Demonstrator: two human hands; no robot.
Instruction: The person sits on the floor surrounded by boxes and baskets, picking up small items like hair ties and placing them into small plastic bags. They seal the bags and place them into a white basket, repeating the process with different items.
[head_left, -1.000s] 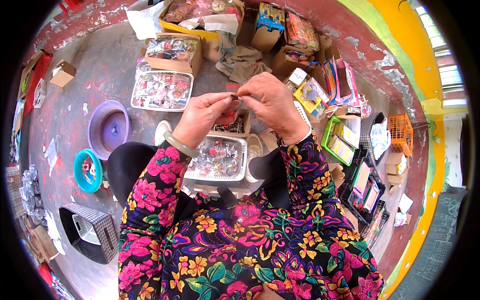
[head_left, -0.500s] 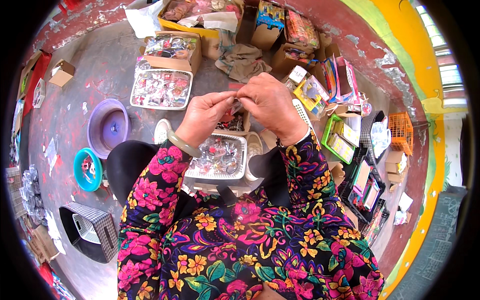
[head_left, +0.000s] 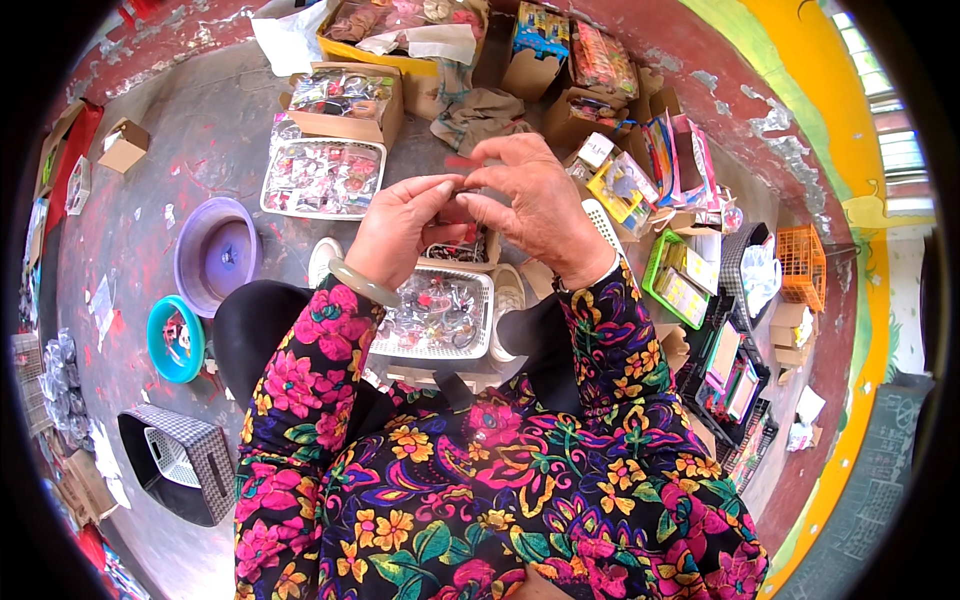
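My left hand (head_left: 400,222), a pale bangle (head_left: 364,284) on its wrist, has thumb and index finger pinched together; whatever lies between them is too small to make out. Facing it, my right hand (head_left: 535,205) has its thumb and fingers spread, the middle fingertip close to the left fingertips. A faint reddish blur (head_left: 461,162) shows by the right index finger. Below the hands, between my shoes, stands a white basket (head_left: 487,310) of small clear-wrapped packets. Just beyond it, a cardboard box (head_left: 490,250) with dark and red small pieces is partly covered by my hands.
Another white basket (head_left: 266,192) of packets and a filled cardboard box (head_left: 393,115) stand ahead. At left are a purple basin (head_left: 190,250), a teal basin (head_left: 153,345) and a checkered bin (head_left: 212,480). A green tray (head_left: 655,270) and an orange crate (head_left: 803,262) sit at right.
My right fingers have spread apart from their earlier pinch against the left hand. My left hand has shifted slightly left and still pinches.
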